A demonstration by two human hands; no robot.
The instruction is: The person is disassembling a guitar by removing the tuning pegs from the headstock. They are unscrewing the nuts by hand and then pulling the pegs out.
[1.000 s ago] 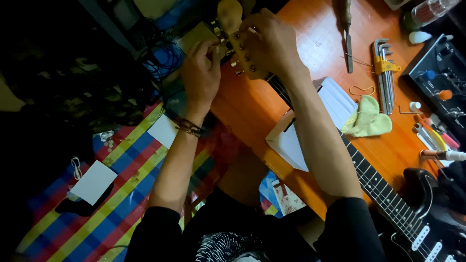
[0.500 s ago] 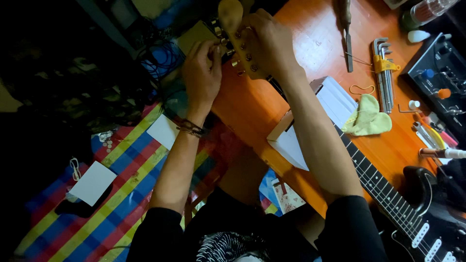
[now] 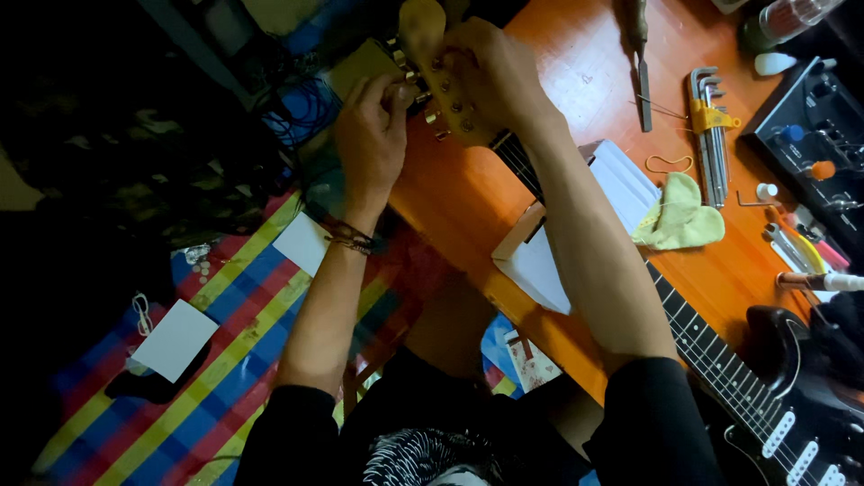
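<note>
- My right hand (image 3: pixel 490 72): closed around the guitar headstock (image 3: pixel 432 63), at the far tabletop (image 3: pixel 468 198) edge.
- My left hand (image 3: pixel 371 144): fingers pinching a tuning peg (image 3: pixel 407 90) on the headstock's left side.
- Guitar neck (image 3: pixel 711 355): long axis runs back toward my right.

table (image 3: pixel 468 193) orange | guitar body (image 3: pixel 792 423) black | cloth (image 3: pixel 679 216) pale green | mat (image 3: pixel 225 360) striped

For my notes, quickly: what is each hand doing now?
Left hand: fingers pinch a metal tuning peg.
Right hand: closed around pale wooden guitar headstock.
</note>
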